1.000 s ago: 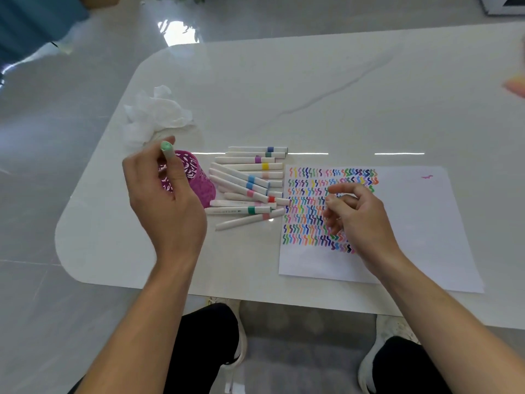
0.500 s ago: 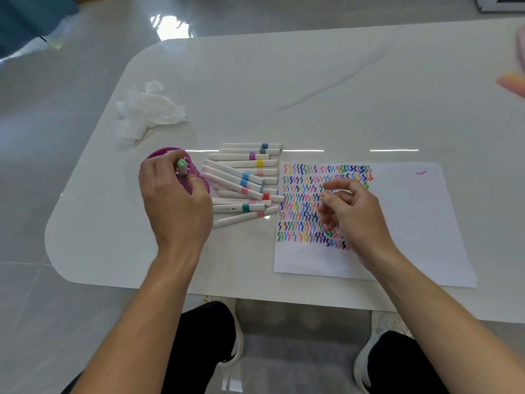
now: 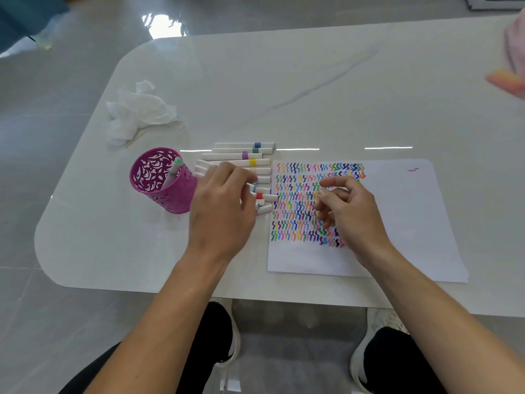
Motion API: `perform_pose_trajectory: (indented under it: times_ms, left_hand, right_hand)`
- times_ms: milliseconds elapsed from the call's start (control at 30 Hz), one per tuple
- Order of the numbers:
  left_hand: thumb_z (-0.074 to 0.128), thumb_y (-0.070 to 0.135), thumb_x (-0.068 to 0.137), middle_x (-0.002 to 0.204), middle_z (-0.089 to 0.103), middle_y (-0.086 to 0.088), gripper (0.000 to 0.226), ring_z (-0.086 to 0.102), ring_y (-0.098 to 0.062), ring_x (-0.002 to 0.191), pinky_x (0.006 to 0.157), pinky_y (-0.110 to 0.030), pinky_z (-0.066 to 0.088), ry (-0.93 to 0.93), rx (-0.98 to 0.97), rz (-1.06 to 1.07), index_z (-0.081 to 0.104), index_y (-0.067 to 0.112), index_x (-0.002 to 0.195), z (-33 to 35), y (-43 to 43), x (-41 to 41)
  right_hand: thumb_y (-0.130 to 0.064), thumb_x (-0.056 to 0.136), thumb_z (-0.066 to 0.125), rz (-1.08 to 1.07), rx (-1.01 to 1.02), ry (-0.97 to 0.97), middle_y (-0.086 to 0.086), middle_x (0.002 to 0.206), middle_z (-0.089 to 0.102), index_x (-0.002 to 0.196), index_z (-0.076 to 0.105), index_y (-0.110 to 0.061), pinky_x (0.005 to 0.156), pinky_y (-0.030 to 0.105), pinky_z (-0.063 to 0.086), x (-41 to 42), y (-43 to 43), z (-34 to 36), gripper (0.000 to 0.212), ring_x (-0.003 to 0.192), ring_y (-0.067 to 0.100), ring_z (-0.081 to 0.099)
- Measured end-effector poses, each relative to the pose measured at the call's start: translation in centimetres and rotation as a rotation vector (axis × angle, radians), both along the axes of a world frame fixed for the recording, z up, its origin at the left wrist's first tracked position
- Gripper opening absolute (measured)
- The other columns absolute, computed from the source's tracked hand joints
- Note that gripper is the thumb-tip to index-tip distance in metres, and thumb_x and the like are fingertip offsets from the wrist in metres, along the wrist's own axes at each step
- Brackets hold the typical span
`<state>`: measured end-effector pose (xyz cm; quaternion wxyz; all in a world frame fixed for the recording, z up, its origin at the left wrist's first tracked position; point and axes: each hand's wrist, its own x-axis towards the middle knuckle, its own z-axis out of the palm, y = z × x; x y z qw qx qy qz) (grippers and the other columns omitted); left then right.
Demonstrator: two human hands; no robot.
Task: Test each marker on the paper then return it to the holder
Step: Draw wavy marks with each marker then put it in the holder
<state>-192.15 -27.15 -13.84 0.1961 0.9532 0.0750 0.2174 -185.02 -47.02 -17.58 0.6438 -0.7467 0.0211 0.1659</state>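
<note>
Left hand has dropped the green marker in the holder, middle left, and crossed to the marker row — fingers loose, seemingly empty; right hand idles, loosely curled. Pinch one barrel cleanly.

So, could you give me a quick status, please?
Left hand over loose markers; right hand loosely curled over paper. One green marker in holder. Nothing in the way.

Open tabletop beyond markers; holder blocks their L side, w/ tissue behind it.
</note>
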Motion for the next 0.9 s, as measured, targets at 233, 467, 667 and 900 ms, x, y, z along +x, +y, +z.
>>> perform_pose_trajectory:
  times_ms: [233,467,667,900]
  left_hand:
    - [0.069,0.024,0.092,0.111,0.063,-0.001,0.021,0.056,-0.022,0.099,0.087,-0.038,0.049,0.328,0.097,0.048,0.065,0.017,0.111,-1.5,-0.3,-0.4]
    - [0.075,0.021,0.089,0.103,0.064,-0.001,0.017,0.05,-0.018,0.09,0.083,-0.036,0.047,0.347,0.103,0.072,0.065,0.016,0.101,-1.5,-0.7,-0.2]
    - [0.076,0.019,0.089,0.097,0.067,-0.001,0.016,0.052,-0.021,0.088,0.081,-0.038,0.049,0.368,0.091,0.052,0.06,0.017,0.092,-1.0,-0.9,-0.2]
    - [0.069,0.005,0.09,0.097,0.064,-0.001,0.016,0.051,-0.02,0.087,0.072,-0.031,0.041,0.245,0.014,-0.06,0.056,0.013,0.095,-0.1,-1.7,0.3]
  right_hand:
    - [-0.01,0.102,0.058,-0.003,-0.015,-0.004,-0.004,0.069,0.073,0.109,0.064,-0.019,0.054,0.023,0.053,0.1,-0.2,0.1,0.012,0.057,0.01,0.064]
    - [-0.008,0.102,0.058,-0.009,-0.012,0.002,-0.004,0.068,0.072,0.11,0.064,-0.016,0.053,0.022,0.053,0.1,-0.3,0.3,0.013,0.055,0.009,0.062]
    - [-0.009,0.102,0.059,-0.004,-0.015,0.004,-0.005,0.069,0.072,0.11,0.064,-0.016,0.053,0.022,0.053,0.1,-0.5,0.3,0.012,0.056,0.009,0.062]
    - [-0.009,0.102,0.058,-0.001,-0.016,0.005,-0.005,0.07,0.072,0.109,0.064,-0.017,0.054,0.023,0.053,0.1,-0.6,0.3,0.012,0.057,0.009,0.063]
